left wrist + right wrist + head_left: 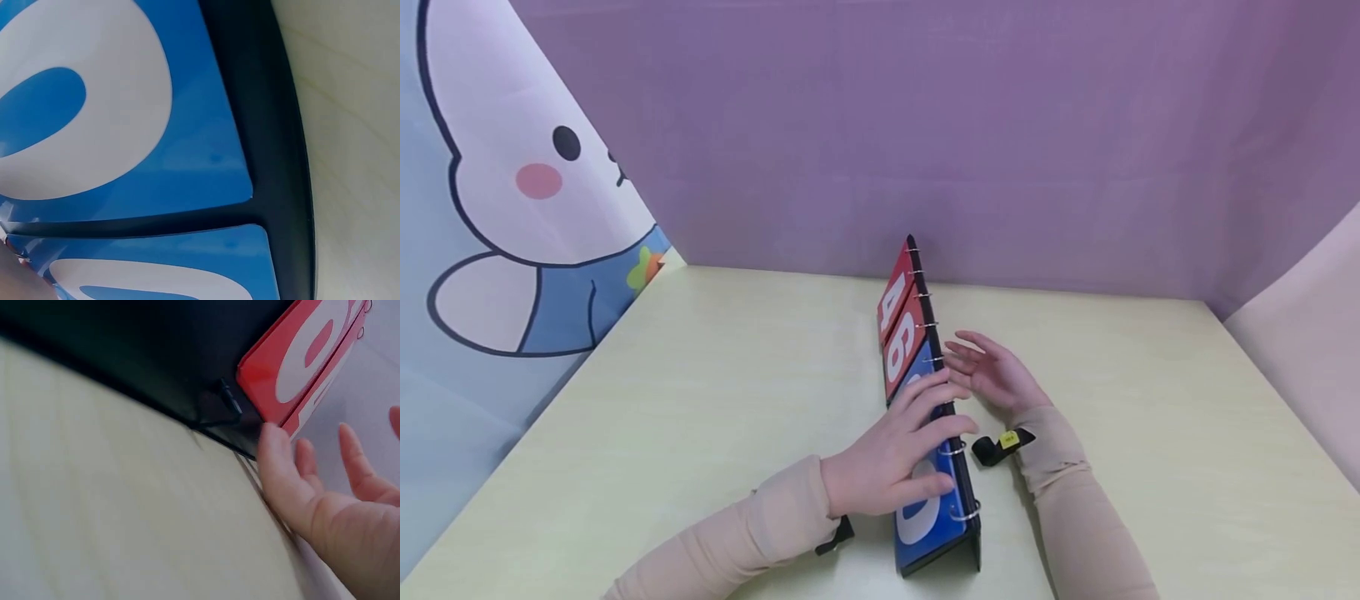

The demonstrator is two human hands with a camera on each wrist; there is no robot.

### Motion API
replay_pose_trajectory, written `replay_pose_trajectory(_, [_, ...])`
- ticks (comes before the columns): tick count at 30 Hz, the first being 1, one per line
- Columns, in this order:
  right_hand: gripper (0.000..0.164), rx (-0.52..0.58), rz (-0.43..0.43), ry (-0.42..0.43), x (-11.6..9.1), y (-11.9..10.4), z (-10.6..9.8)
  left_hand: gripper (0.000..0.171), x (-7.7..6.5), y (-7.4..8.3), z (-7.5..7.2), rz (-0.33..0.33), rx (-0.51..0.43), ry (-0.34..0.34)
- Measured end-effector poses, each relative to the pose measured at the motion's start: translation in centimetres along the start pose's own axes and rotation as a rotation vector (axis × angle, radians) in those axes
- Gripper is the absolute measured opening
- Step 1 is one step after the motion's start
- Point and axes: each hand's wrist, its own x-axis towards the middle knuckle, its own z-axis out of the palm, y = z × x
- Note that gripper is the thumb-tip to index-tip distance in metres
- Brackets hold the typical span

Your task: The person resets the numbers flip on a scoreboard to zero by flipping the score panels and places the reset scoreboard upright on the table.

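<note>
A tabletop flip scoreboard (936, 543) with a black tent-shaped stand and metal rings stands lengthwise on the table. Its near half carries blue number cards (206, 137), the far half red number cards (897, 312). Across the scoreboard's ringed top edge lies my left hand (891, 462), fingers spread and fairly straight over the blue cards. Only a sliver of that hand shows in the left wrist view. To the scoreboard's right, my right hand (1000, 377) is close beside the stand, its fingers loosely bent and holding nothing. The right wrist view shows more red cards (262, 384) on that side.
The pale yellow table (737, 358) extends on both sides of the scoreboard. A purple cloth (925, 133) hangs behind it, and a cartoon-printed cloth (490, 208) hangs at the left. Black straps with small cameras sit on both wrists.
</note>
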Motion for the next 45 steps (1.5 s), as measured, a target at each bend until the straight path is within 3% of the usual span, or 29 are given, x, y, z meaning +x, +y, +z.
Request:
replay_pose_trajectory(5, [0.020,0.261,-0.007,0.082,0.1,-0.1,-0.1,0.064,0.0,0.0,0.0,0.003,0.010,0.001])
replay_pose_trajectory(8, [0.010,0.301,-0.053,0.130,0.2,-0.2,-0.2,0.063,0.1,0.0,0.0,0.002,0.012,0.001])
replay_pose_trajectory(15, [0.010,0.111,-0.072,0.180,0.2,-0.3,0.0,0.063,0.1,0.0,0.0,-0.007,0.007,0.002])
replay_pose_trajectory(18, [0.011,0.026,-0.085,0.241,0.3,-0.3,0.3,0.064,0.1,0.0,0.0,-0.005,0.010,0.004])
replay_pose_trajectory(22, [0.011,-0.028,-0.121,0.356,0.5,-0.1,0.7,0.063,0.0,0.1,-0.1,-0.007,0.007,0.005])
replay_pose_trajectory(26, [0.012,-0.023,-0.145,0.419,0.5,-0.1,0.8,0.062,0.0,0.2,-0.2,-0.013,-0.005,0.000])
replay_pose_trajectory(39, [0.009,-0.118,-0.163,0.481,0.0,-0.2,0.8,0.063,0.0,0.3,-0.3,-0.020,-0.015,-0.014])
replay_pose_trajectory(45, [0.008,-0.215,-0.173,0.485,0.0,-0.1,0.8,0.064,-0.1,0.3,-0.3,-0.033,-0.026,-0.023])
